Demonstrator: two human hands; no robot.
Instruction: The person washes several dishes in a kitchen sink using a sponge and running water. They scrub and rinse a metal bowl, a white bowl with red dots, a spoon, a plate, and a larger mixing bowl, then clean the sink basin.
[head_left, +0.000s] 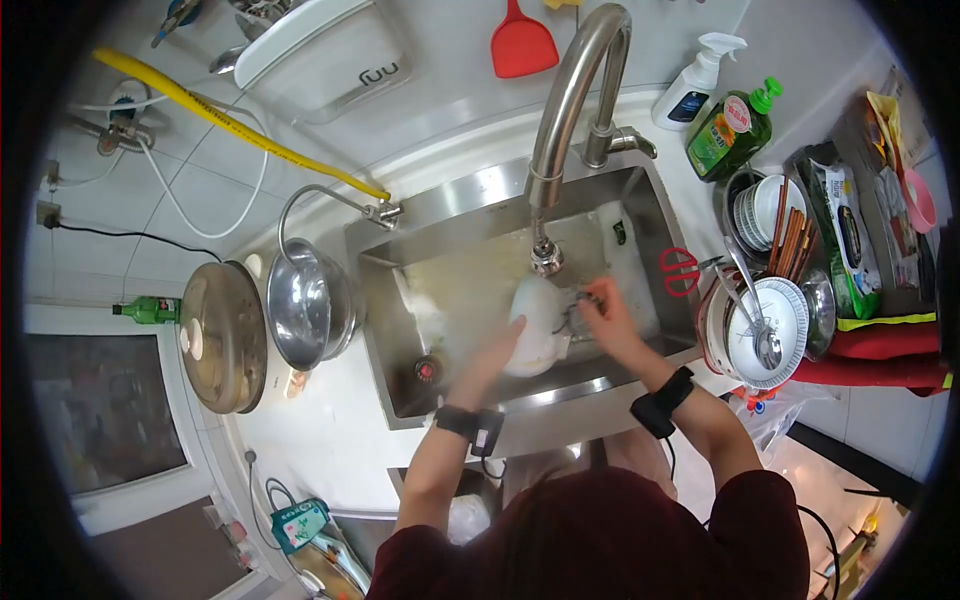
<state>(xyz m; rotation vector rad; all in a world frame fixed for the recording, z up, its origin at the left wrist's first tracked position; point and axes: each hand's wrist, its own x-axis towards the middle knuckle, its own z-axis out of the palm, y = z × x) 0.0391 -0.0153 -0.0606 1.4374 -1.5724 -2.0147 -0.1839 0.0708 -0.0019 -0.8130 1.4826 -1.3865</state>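
Over the stainless steel sink, my left hand grips the near-left edge of a white bowl, which is tilted on its side. My right hand pinches a grey, mesh-like scrubber at the bowl's right side; the scrubber is blurred. Just above the bowl hangs the spray head of the steel faucet. A whitish cloth or board with a dark green scrap on it lies at the right of the basin.
Left of the sink stand metal bowls and a lidded pan. To the right are red-handled scissors, stacked dishes with spoons, chopsticks, a green soap bottle and a white spray bottle.
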